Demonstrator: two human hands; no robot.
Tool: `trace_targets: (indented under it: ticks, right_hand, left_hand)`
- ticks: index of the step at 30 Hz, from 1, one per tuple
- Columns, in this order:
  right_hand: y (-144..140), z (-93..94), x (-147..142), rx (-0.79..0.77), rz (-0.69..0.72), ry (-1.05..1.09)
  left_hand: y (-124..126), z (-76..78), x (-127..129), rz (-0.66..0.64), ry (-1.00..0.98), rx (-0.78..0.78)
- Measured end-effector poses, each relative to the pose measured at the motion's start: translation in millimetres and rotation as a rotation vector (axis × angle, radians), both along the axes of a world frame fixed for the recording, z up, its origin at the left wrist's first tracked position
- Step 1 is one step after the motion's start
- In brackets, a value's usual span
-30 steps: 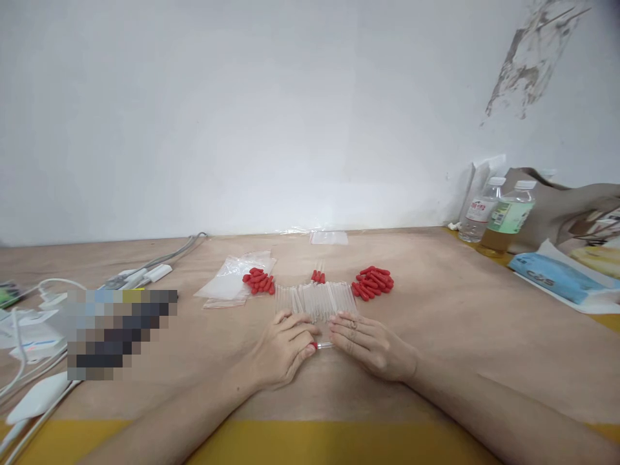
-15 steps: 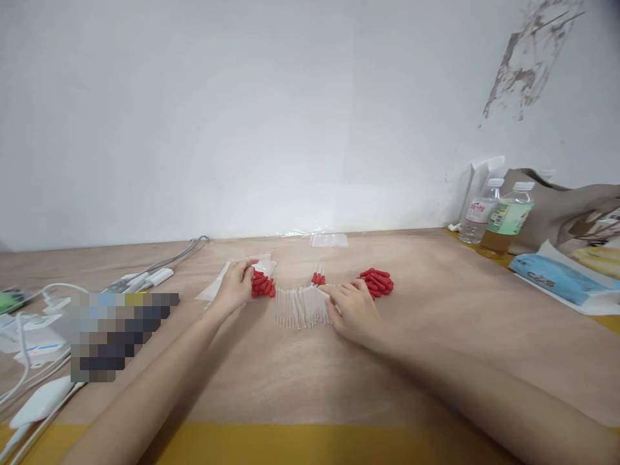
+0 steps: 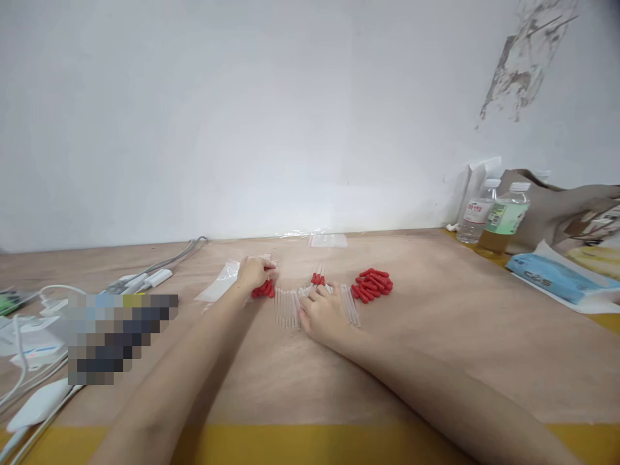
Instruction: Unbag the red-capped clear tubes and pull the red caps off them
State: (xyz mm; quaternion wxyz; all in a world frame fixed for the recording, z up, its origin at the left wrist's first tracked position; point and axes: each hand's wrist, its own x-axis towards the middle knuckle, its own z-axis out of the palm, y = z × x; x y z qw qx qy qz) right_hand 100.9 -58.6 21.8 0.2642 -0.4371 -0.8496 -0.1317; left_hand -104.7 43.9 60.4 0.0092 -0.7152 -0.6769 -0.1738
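Two bare hands at work among clear glass tubes and red rubber caps on a brown paper-covered table [image 3: 460,323].

The left hand [image 3: 254,272] rests knuckles-up on the small left pile of red rubber caps [image 3: 264,290], its fingers curled down onto them; whether it pinches one I cannot tell; just to its left lie flat clear plastic bags [image 3: 220,287]; the right hand [image 3: 322,314] lies on the row of thin clear glass tubes [image 3: 285,309], fingers bent over the middle of the row, grip on any single tube not visible; just beyond its fingertips sits a small cluster of red-capped tubes [image 3: 318,279]; to its right, near but apart, the larger pile of red rubber caps [image 3: 372,283].
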Motion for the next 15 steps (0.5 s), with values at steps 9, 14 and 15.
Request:
trace_targets:
  ticks: [9, 14, 15]
  right_hand:
    - [-7, 2.3, 2, -0.024, 0.024, 0.036]
    - [-11, 7.8, 24, 0.014, 0.021, 0.045]
    - [-13, 8.1, 31, 0.037, 0.027, 0.043]
  left_hand:
    - [-1, 4.7, 7, 0.044, 0.112, -0.096]
    - [-8, 6.2, 30, -0.002, 0.134, -0.026]
    - [-10, 4.9, 38, -0.020, 0.142, -0.015]
